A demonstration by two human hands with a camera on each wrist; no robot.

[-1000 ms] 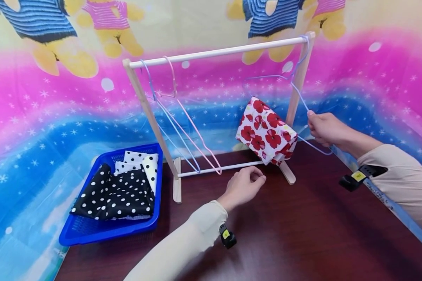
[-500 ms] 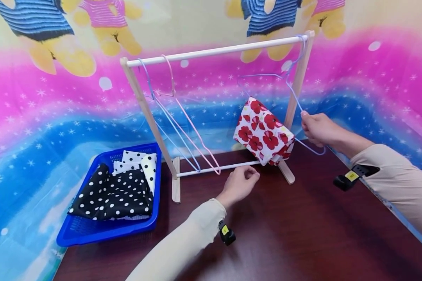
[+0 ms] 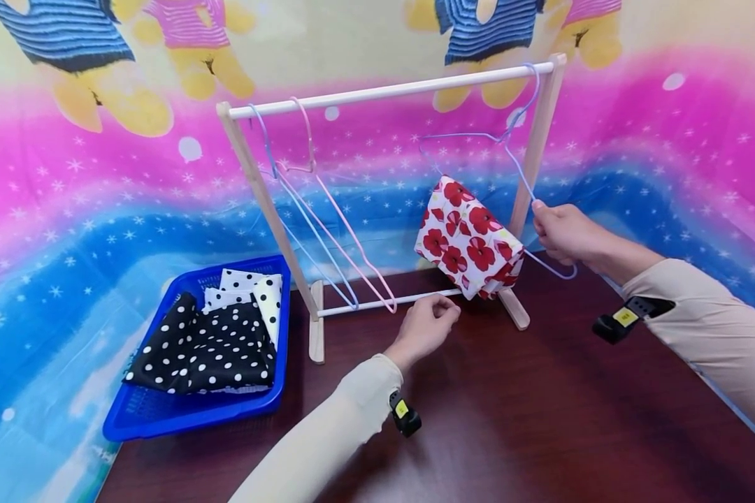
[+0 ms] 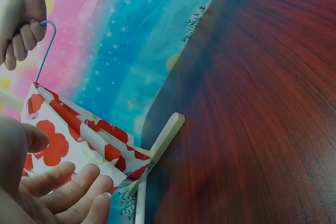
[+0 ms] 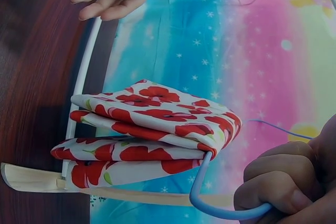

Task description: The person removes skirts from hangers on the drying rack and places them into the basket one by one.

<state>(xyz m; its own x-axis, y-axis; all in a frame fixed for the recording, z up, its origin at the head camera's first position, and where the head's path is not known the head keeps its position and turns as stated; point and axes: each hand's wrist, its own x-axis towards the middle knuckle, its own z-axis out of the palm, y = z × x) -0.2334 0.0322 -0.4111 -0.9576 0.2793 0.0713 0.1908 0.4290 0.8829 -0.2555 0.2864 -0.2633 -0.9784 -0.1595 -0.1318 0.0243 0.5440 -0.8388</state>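
A blue wire hanger (image 3: 519,168) hooks over the right end of the rack's white top bar (image 3: 390,91). Folded over its lower bar is a white cloth with red flowers (image 3: 468,237), its layers showing in the right wrist view (image 5: 152,129). My right hand (image 3: 566,229) grips the hanger's right side, fingers curled round the wire (image 5: 226,212). Low in front of the rack, my left hand (image 3: 424,327) holds nothing, its fingers loosely bent near the cloth's lower corner. In the left wrist view those fingers (image 4: 68,192) spread in front of the cloth.
A blue hanger (image 3: 317,234) and a pink hanger (image 3: 358,237) hang at the rack's left end. Left of the rack, a blue basket (image 3: 189,416) holds black cloth with white dots (image 3: 210,349) and white cloth with black dots (image 3: 267,300). Patterned fabric backs the dark table (image 3: 509,419).
My right hand has slid the hanger a little left along the top bar, and the flowered cloth has shifted left with it. My left hand has moved slightly left too.
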